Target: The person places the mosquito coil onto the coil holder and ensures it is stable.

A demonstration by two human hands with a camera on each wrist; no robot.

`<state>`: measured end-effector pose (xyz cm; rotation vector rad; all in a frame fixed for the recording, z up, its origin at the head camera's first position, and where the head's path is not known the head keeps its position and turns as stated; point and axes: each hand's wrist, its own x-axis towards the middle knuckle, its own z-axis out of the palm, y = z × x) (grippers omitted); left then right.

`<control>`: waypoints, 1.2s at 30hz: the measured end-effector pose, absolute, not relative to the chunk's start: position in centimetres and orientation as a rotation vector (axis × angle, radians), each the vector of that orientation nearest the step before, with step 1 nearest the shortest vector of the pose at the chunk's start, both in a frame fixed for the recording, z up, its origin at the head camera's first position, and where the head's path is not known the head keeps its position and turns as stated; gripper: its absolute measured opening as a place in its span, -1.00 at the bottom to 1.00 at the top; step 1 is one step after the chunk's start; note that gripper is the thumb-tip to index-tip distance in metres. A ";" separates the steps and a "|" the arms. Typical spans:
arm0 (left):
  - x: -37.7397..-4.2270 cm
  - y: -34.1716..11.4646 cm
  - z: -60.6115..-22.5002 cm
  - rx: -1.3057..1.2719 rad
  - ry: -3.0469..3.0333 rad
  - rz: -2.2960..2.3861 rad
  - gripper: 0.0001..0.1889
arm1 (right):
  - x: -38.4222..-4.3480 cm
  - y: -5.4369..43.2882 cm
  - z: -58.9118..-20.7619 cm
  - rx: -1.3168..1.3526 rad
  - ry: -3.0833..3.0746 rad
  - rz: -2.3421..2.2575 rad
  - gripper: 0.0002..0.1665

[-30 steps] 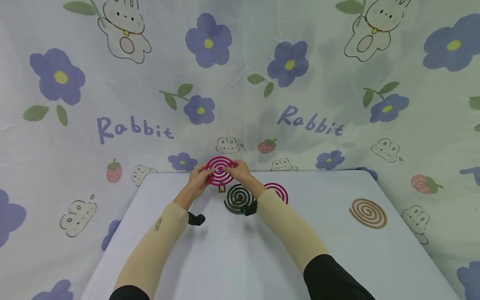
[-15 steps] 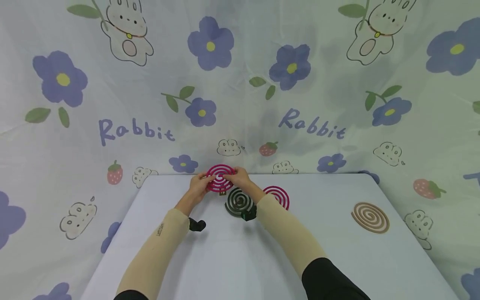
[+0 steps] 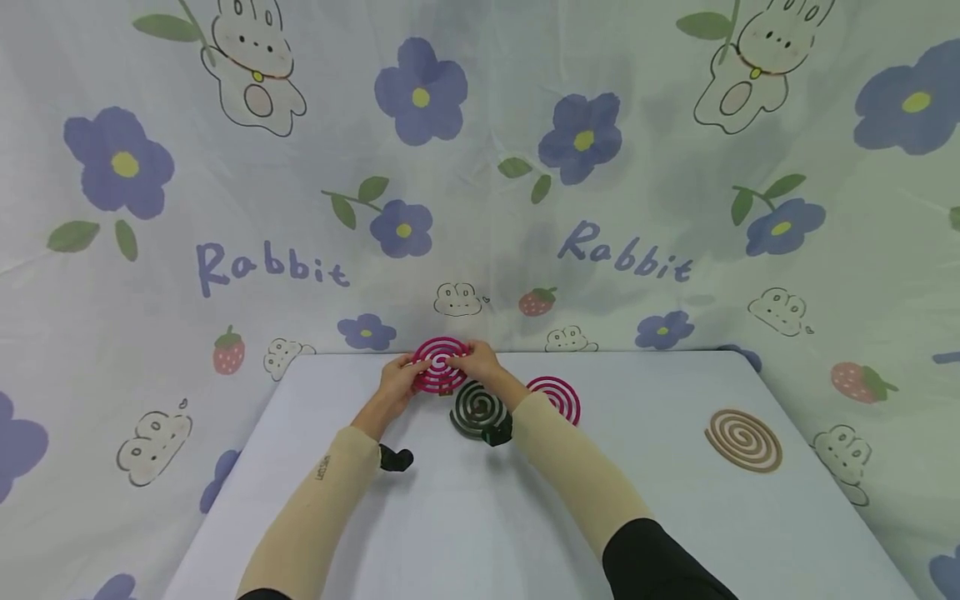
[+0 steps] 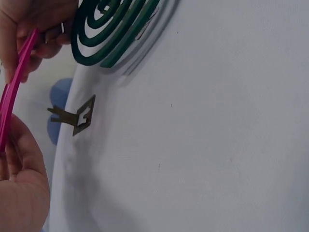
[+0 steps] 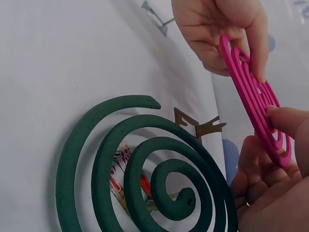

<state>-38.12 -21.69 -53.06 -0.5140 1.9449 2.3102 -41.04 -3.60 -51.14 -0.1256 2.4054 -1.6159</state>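
Both hands hold a pink mosquito coil point(image 3: 441, 365) near the table's back edge. My left hand point(image 3: 396, 385) pinches its left side and my right hand point(image 3: 480, 363) its right side, thumbs on the near face. In the right wrist view the pink coil point(image 5: 256, 104) is tilted between the fingers. Just below it in the head view, a small metal coil stand point(image 3: 446, 391) is mostly covered; the left wrist view shows this stand point(image 4: 84, 116) with an upright forked prong, apart from the coil. A dark green mosquito coil point(image 3: 477, 408) sits close by on the right.
A second pink coil point(image 3: 555, 398) lies partly behind my right forearm, and a brown coil point(image 3: 744, 440) lies at the table's right. Under the green coil shows a small printed piece point(image 5: 119, 176). Another metal stand point(image 5: 155, 18) appears in the right wrist view. A patterned curtain point(image 3: 480, 167) hangs behind.
Both hands have lowered the pink coil a little, and it now covers more of the metal stand. The view has shifted slightly. The other coils stay in place.
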 end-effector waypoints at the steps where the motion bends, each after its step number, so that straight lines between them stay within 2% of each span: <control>1: -38.1 -21.7 -53.2 -0.510 1.938 2.318 -0.51 | -41.0 -3.6 -51.1 -0.123 2.410 -1.610 -0.67; 18: -37.2 -21.6 -54.8 -0.567 1.996 2.256 -0.50 | -41.0 -3.9 -52.5 -0.003 2.437 -1.464 -0.50; 29: -37.5 -21.4 -54.8 -0.546 2.019 2.251 -0.51 | -41.4 -3.7 -52.3 0.014 2.397 -1.469 -0.56; 36: -37.7 -21.2 -54.9 -0.534 2.027 2.242 -0.51 | -41.7 -3.6 -52.9 -0.023 2.387 -1.498 -0.50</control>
